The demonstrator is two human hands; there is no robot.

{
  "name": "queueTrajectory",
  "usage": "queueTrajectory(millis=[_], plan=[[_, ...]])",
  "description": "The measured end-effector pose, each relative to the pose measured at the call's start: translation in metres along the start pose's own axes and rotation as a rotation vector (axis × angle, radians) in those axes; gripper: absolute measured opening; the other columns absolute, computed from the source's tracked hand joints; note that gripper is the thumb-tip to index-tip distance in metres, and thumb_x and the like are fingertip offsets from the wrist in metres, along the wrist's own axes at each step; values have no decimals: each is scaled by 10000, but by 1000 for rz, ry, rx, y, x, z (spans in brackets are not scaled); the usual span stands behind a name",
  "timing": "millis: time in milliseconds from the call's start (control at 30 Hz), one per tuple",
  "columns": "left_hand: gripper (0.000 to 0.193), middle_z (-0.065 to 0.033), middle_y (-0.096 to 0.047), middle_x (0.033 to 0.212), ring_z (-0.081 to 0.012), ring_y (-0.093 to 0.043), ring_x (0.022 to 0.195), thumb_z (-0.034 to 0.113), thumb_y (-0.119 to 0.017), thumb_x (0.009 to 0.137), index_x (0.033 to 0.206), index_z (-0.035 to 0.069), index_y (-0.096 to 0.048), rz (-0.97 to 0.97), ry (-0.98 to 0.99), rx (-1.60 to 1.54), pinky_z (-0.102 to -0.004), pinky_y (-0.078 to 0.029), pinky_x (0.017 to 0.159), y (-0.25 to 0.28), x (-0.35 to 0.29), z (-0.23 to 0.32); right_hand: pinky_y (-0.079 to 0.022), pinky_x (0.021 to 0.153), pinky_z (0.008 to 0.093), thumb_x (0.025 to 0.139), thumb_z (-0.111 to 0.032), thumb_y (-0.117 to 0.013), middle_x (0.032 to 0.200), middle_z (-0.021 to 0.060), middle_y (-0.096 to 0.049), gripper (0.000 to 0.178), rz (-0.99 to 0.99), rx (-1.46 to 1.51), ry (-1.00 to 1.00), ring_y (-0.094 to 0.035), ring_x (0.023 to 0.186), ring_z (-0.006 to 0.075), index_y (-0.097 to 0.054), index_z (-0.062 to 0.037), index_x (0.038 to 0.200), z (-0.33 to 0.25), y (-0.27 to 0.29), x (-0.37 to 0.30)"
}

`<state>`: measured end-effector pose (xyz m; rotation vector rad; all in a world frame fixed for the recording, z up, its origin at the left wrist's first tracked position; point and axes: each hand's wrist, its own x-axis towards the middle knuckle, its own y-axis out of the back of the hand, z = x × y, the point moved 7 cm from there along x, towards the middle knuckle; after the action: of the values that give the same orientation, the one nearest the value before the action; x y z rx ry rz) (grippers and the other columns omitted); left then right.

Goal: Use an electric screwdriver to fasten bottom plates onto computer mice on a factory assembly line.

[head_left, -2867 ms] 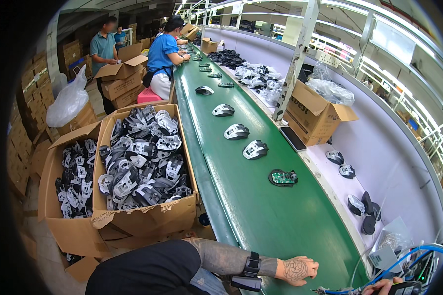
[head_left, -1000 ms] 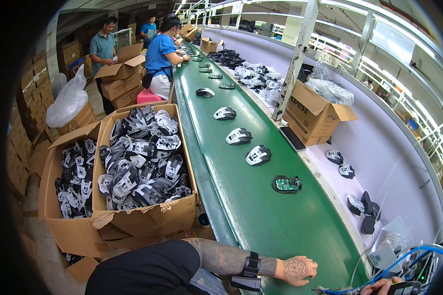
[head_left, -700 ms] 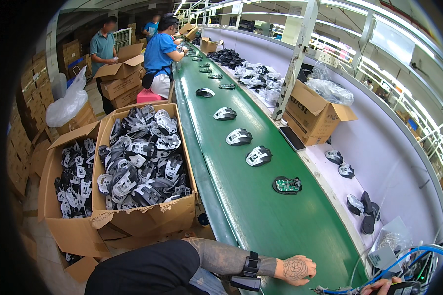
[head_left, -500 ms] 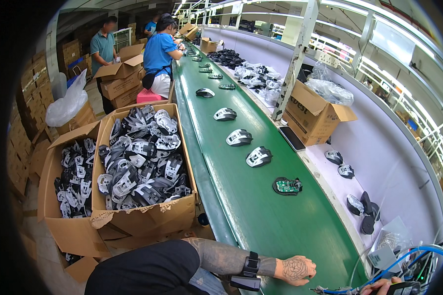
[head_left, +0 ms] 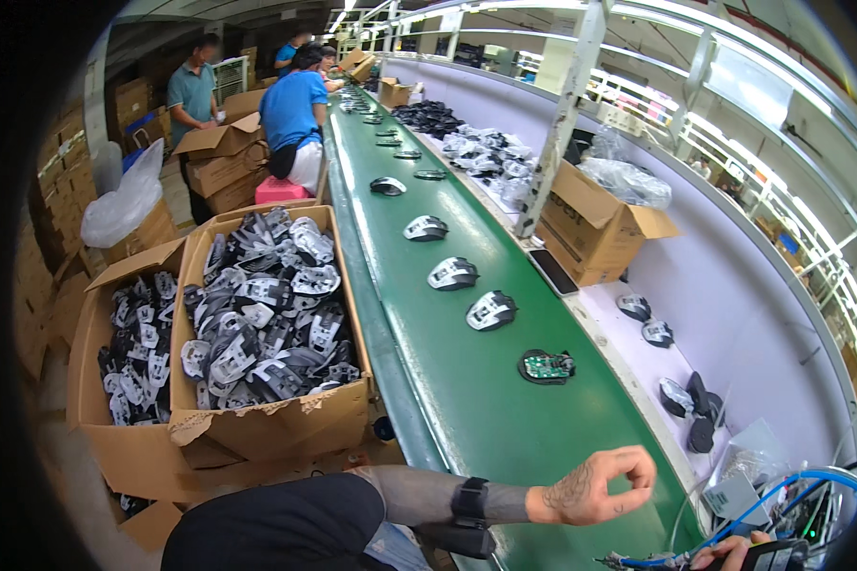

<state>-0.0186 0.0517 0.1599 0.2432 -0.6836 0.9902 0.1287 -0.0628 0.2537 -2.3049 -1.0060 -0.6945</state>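
My left hand (head_left: 595, 487) is raised over the near end of the green conveyor belt (head_left: 505, 419). Its thumb and index finger curl together in a pinch; anything between the tips is too small to make out. Beyond it on the belt lies a dark mouse base with a green circuit board (head_left: 547, 366). Farther along sit grey-and-black mouse shells, the closest being one shell (head_left: 490, 310). At the lower right edge, only the fingers of my right hand (head_left: 733, 550) show, closed against a black object (head_left: 783, 555) that is mostly cut off by the frame.
Left of the belt stand open cartons (head_left: 271, 419) full of mouse shells. Blue tubing (head_left: 781, 487) and a clear bag (head_left: 750, 452) crowd the right ledge, with loose mouse parts (head_left: 700, 409), a phone (head_left: 552, 272) and a post (head_left: 562, 124). Co-workers (head_left: 293, 114) are farther along.
My left hand has lifted off the belt, and its fingers now curl into a pinch. The whole view has shifted slightly. The co-worker in blue has turned and leaned toward the belt.
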Motion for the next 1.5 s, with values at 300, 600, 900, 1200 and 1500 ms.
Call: queueTrajectory(millis=[300, 600, 900, 1200, 1500], plan=[[1127, -260, -431, 1326, -299, -465, 1212, 829, -150, 745, 1349, -113, -291, -1277, 452, -1665, -396, -316, 1033, -150, -71, 138, -393, 472, 221, 778, 48, -608, 754, 30, -587, 327, 208, 306, -162, -520, 595, 85, -549, -22, 1091, 59, 32, 9], [1135, -267, -558, 1155, -318, -573, 1048, 821, -106, 759, 1188, -169, -461, -918, 733, -2358, -381, -394, 958, -177, -73, 189, -405, 457, 211, 819, -33, -642, 685, -13, -554, 237, -8, -80, -81, -515, 511, 63, -536, -17, 1030, 48, 51, 38], [1089, -251, -590, 1094, -304, -596, 984, 788, -87, 790, 1123, -155, -519, -922, 104, -1984, -365, -418, 918, -110, -13, 172, -416, 508, 223, 841, -93, -592, 700, 30, -553, 219, 145, -223, -52, -521, 572, 91, -534, -11, 1036, -8, 32, 7], [988, -203, -636, 977, -263, -613, 868, 698, -46, 864, 995, -102, -611, -817, -110, -1732, -320, -451, 815, -92, -1, 168, -436, 539, 242, 848, -123, -544, 692, 67, -543, 243, 98, -194, -158, -523, 590, 132, -514, 12, 1048, -9, 22, 4], [1001, -213, -590, 1145, -281, -592, 1020, 727, -57, 842, 1190, -86, -526, -858, 123, -1366, -349, -415, 921, -77, 4, 163, -391, 427, 247, 786, 1, -534, 622, 70, -500, 177, 94, -98, -36, -448, 462, 139, -485, -17, 955, 4, 27, 23]])
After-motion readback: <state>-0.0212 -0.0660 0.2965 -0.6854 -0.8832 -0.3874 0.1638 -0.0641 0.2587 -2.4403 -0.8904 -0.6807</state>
